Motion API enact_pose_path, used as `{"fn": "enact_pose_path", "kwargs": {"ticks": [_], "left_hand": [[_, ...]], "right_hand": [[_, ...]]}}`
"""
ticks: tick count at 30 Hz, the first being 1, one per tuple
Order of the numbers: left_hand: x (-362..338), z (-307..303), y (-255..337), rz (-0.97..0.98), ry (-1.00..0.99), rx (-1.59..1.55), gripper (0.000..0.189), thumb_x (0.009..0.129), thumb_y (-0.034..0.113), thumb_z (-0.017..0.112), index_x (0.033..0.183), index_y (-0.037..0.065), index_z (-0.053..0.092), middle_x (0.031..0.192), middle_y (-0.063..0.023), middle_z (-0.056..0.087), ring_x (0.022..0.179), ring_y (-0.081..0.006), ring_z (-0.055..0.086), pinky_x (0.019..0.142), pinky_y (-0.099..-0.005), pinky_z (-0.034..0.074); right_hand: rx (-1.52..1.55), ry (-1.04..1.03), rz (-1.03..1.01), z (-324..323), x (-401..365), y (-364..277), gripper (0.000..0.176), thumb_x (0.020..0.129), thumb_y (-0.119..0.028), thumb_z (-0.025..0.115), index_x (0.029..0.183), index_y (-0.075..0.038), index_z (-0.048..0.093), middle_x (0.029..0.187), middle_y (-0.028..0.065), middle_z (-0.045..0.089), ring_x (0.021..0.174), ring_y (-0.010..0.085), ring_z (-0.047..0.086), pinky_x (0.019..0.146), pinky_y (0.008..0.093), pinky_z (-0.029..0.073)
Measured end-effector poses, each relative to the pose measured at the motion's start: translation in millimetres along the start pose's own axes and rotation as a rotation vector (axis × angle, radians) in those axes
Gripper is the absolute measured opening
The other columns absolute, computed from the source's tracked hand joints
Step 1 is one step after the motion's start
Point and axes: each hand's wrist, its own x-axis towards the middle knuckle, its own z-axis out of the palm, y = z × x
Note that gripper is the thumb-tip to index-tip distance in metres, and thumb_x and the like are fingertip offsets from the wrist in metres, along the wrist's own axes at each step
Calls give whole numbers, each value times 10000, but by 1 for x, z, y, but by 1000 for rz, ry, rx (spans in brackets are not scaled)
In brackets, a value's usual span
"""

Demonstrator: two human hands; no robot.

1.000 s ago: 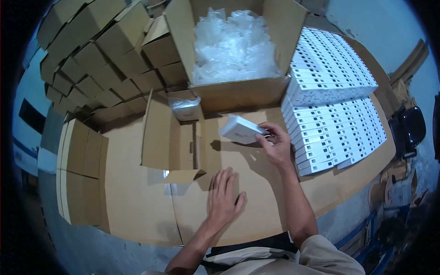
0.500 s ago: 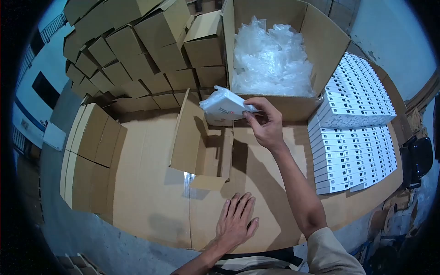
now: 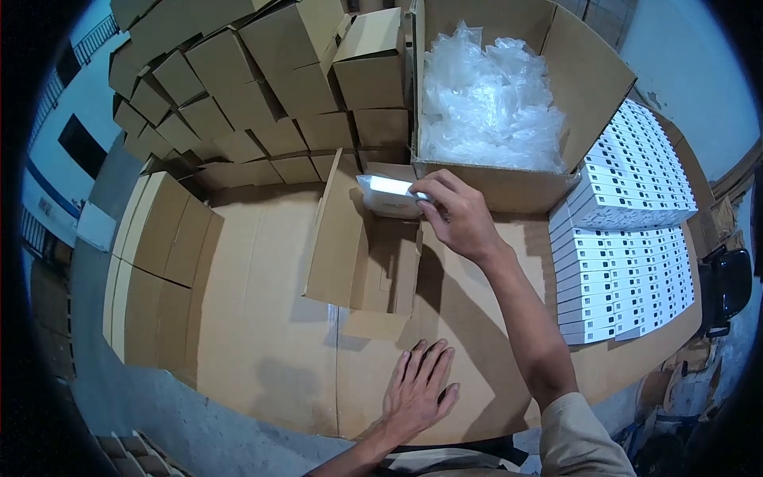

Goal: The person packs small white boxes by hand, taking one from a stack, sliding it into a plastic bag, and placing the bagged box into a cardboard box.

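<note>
Between the thumb and fingers of my right hand (image 3: 461, 213) is a thin white box in a clear plastic sleeve (image 3: 388, 199), its top edge bright under the light. It is at the far end of an open cardboard box (image 3: 335, 242), partly within the opening. That carton has its flaps standing out and its visible floor is bare. My left hand (image 3: 417, 388) lies flat with fingers spread on the cardboard-covered table (image 3: 278, 334), just in front of the carton's near flap (image 3: 375, 324).
A large carton (image 3: 509, 189) full of clear plastic bags (image 3: 489, 103) stands behind. Stacked white boxes (image 3: 628, 278) fill the right side. Brown cartons (image 3: 298, 91) pile up at the back left, and more closed cartons (image 3: 155, 270) line the left edge.
My right hand has lowered the sleeved white box toward the carton's far end and tilted it more upright. My left hand stays flat on the table. The whole view has shifted slightly.
</note>
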Motion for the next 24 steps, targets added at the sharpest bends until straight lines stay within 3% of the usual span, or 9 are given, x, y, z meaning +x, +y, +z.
{"fn": "enact_pose_path", "kwargs": {"ticks": [2, 11, 17, 20, 24], "left_hand": [[0, 2, -1, 6, 10, -5, 683, 918, 385, 673, 1484, 55, 481, 1545, -134, 438, 1432, -370, 371, 1187, -552, 302], [0, 3, -2, 12, 2, -15, 673, 924, 384, 663, 1479, 49, 483, 1544, -143, 436, 1423, -381, 374, 1187, -554, 290], [1, 4, -2, 11, 20, -35, 675, 908, 369, 683, 1470, 49, 489, 1532, -136, 447, 1416, -376, 381, 1184, -553, 288], [2, 2, -2, 6, 13, -46, 674, 900, 359, 693, 1466, 52, 494, 1527, -134, 451, 1413, -376, 384, 1183, -553, 286], [2, 4, -3, 9, 18, -36, 674, 893, 353, 699, 1464, 58, 497, 1523, -135, 454, 1410, -377, 387, 1184, -554, 284]], "right_hand": [[-109, -9, -42, 4, 1, -1, 245, 876, 18, 706, 1107, -67, 697, 1056, 106, 664, 894, 307, 707, 764, 398, 608], [-263, -68, -12, 16, 6, 3, 250, 861, -64, 747, 1104, -109, 704, 1051, 92, 662, 944, 312, 674, 778, 438, 581], [-378, -150, 33, 21, 10, 5, 202, 833, -38, 688, 1026, -93, 704, 974, 98, 659, 983, 286, 641, 779, 449, 566], [-447, -199, 91, 27, 12, 5, 213, 804, -100, 786, 1001, -95, 706, 967, 74, 646, 992, 280, 625, 821, 435, 553], [-523, -247, 138, 31, 17, 3, 147, 783, -112, 806, 910, -78, 739, 986, 68, 659, 981, 280, 623, 831, 430, 569]]}}
